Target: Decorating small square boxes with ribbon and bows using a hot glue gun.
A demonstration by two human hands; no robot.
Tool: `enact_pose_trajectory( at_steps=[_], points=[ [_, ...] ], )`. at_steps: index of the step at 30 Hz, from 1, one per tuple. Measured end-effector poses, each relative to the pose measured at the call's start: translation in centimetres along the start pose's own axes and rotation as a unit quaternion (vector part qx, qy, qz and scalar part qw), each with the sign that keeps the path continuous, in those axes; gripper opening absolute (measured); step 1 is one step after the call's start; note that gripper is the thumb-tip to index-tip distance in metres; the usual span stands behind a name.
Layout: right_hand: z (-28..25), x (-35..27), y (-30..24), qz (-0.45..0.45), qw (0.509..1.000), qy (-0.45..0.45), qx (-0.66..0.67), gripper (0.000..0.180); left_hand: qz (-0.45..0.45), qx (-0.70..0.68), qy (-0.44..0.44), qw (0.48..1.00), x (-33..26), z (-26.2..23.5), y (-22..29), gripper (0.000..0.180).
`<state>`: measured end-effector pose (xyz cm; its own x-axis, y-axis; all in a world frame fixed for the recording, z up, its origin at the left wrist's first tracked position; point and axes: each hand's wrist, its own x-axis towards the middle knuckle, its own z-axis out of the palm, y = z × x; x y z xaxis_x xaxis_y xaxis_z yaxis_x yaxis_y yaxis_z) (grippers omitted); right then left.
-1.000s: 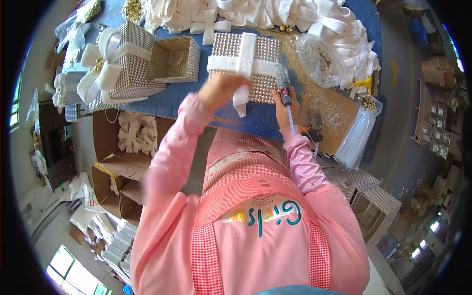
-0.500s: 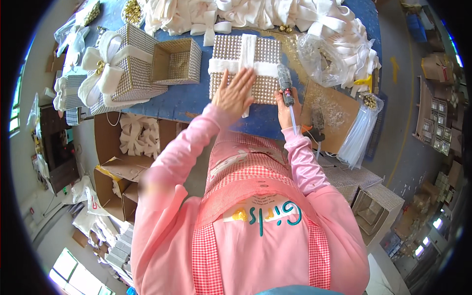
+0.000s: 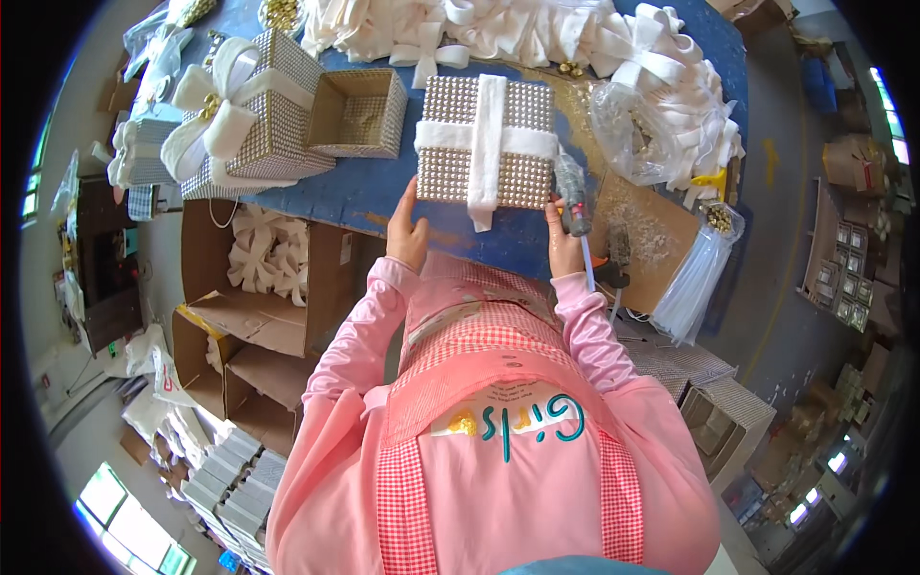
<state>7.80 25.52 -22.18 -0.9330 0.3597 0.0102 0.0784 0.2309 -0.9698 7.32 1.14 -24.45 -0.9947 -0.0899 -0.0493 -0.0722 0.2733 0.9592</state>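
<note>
A box (image 3: 443, 172) covered in silver pearl-like beads sits before me on the blue table, two white ribbon strips (image 3: 489, 144) crossing over its top. One ribbon end hangs past the near edge. My left hand (image 3: 409, 235) is at the box's near left corner, fingers against its side and thumb raised. At the near right corner, my right hand (image 3: 565, 241) holds a glue gun (image 3: 575, 201) with a clear glue stick out of its back. Its fingertips also touch the box; its lower fingers are partly hidden.
Left stand an open beaded box (image 3: 379, 110) and a bow-topped box (image 3: 273, 115). White bows (image 3: 661, 57) pile along the back. A plastic bag (image 3: 632, 129), cardboard (image 3: 642, 230) and a bundle of glue sticks (image 3: 695, 278) lie to the right. Cardboard cartons (image 3: 254, 321) stand below, left.
My left hand has left the ribbon on top and moved down to the box's left corner. My right hand, with the glue gun, has come down slightly to the box's right corner.
</note>
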Motion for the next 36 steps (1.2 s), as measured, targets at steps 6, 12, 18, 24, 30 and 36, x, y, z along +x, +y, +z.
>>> enact_pose_trajectory(
  at_steps=[6, 12, 18, 24, 30, 36],
  points=[
    [-0.8, 5.3, -4.5, -0.016, 0.996, 0.05, 0.078, 0.017, 0.019, -0.024, 0.01, 0.999, 6.5, -0.6, 5.8, 0.055],
    [0.3, 12.8, -5.3, 0.082, 0.996, -0.036, 0.026, 0.027, -0.032, 0.243, -0.038, 0.969, 14.2, 0.7, 6.1, 0.052],
    [-0.5, 13.2, -1.3, 0.153, 0.986, -0.01, 0.066, 0.026, 0.064, 0.215, -0.041, 0.974, 12.1, 0.9, 6.0, 0.043],
    [-3.6, 10.4, -1.2, 0.189, 0.975, 0.027, 0.112, 0.027, 0.334, 0.44, -0.306, 0.775, 5.1, -1.0, 8.9, 0.056],
    [-4.9, 7.0, -1.9, 0.216, 0.964, 0.041, 0.148, 0.022, 0.483, 0.417, -0.236, 0.733, 5.4, 1.1, 5.8, 0.062],
    [-6.7, 4.8, -3.1, 0.218, 0.966, 0.016, 0.135, 0.025, 0.426, 0.278, -0.25, 0.824, 5.0, 1.8, 6.7, 0.045]
  ],
)
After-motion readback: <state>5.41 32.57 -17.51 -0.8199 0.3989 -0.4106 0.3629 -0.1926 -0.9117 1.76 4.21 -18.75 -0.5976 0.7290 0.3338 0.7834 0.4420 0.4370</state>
